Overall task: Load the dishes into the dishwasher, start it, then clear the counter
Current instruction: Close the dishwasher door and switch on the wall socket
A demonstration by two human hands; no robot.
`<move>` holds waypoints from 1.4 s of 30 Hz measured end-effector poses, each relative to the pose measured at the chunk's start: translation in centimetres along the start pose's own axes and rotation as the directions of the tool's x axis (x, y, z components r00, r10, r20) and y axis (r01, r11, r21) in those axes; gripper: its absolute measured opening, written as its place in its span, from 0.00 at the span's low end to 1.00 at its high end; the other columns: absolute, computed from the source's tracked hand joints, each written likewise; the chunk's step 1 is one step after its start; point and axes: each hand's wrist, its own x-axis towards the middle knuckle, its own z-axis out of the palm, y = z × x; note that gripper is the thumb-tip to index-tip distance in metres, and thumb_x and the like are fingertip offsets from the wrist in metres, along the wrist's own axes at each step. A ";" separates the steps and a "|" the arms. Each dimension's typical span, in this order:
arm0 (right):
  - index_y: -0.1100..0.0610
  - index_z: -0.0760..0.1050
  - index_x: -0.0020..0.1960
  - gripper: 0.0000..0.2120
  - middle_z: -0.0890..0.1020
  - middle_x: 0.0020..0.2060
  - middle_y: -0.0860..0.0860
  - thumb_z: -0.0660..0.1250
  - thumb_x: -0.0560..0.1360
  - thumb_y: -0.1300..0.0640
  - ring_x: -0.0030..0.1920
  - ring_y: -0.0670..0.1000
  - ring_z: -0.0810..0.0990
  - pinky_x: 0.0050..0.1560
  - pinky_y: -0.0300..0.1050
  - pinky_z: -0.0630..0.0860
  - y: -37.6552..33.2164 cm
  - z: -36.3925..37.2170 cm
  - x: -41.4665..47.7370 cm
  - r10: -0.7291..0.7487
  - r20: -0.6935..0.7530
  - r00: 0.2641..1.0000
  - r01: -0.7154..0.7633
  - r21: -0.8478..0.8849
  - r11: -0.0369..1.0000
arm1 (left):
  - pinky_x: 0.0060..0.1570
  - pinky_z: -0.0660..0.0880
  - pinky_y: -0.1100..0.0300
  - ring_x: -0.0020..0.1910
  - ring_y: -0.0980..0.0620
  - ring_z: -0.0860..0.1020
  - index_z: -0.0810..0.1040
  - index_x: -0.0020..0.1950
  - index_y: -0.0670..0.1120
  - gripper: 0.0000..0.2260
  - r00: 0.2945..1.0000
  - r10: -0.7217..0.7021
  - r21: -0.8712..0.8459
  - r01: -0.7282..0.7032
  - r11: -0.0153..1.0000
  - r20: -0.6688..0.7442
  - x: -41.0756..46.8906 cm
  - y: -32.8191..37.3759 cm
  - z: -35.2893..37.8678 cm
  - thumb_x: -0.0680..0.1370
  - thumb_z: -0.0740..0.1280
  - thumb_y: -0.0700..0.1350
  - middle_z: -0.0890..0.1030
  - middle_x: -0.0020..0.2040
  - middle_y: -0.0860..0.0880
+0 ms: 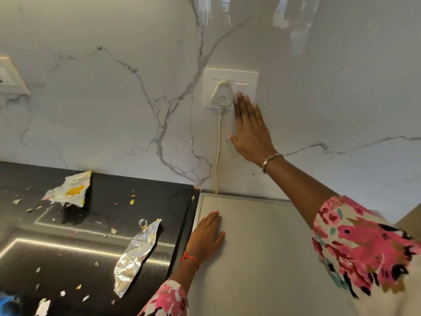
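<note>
My right hand (249, 128) reaches up the marble wall, fingers flat and together, its fingertips on the white switch plate (248, 76) just below the rocker switch (242, 86). A white plug (222, 96) sits in the socket beside it, and its cord (219, 151) drops behind the grey dishwasher top (262, 247). My left hand (206, 239) lies flat, palm down, on the left edge of that grey top. Neither hand holds anything.
The black counter (114, 201) on the left carries a crumpled yellow-and-white wrapper (69, 190), a torn silver foil packet (136, 254) and several scattered scraps. Another white wall plate (10, 76) is at the far left.
</note>
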 end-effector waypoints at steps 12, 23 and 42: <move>0.63 0.79 0.51 0.15 0.81 0.50 0.57 0.57 0.79 0.54 0.50 0.55 0.79 0.52 0.51 0.75 -4.5 -5.9 -26.8 -0.130 0.454 0.882 -0.107 0.460 0.881 | 0.67 0.59 0.63 0.70 0.48 0.66 0.73 0.63 0.39 0.31 0.995 0.071 -0.034 -0.069 0.997 0.075 -16.4 3.6 -1.9 0.71 0.53 0.59 0.68 0.70 0.43; 0.63 0.78 0.39 0.16 0.81 0.34 0.56 0.58 0.76 0.55 0.34 0.56 0.78 0.38 0.51 0.76 -16.8 -12.6 -54.6 0.016 0.371 0.928 -0.298 0.719 0.628 | 0.73 0.54 0.59 0.74 0.50 0.58 0.62 0.72 0.38 0.22 0.986 0.142 0.005 -0.142 0.990 -0.084 -46.1 5.5 2.7 0.81 0.53 0.48 0.61 0.74 0.44; 0.59 0.60 0.71 0.22 0.77 0.59 0.61 0.44 0.81 0.51 0.57 0.60 0.78 0.56 0.50 0.76 -30.4 -1.2 -66.4 0.098 -0.031 0.995 -0.085 0.287 0.954 | 0.74 0.41 0.53 0.75 0.51 0.39 0.37 0.76 0.45 0.29 0.722 0.424 0.379 -0.239 0.894 -0.546 -45.3 -1.5 17.2 0.81 0.51 0.48 0.36 0.76 0.50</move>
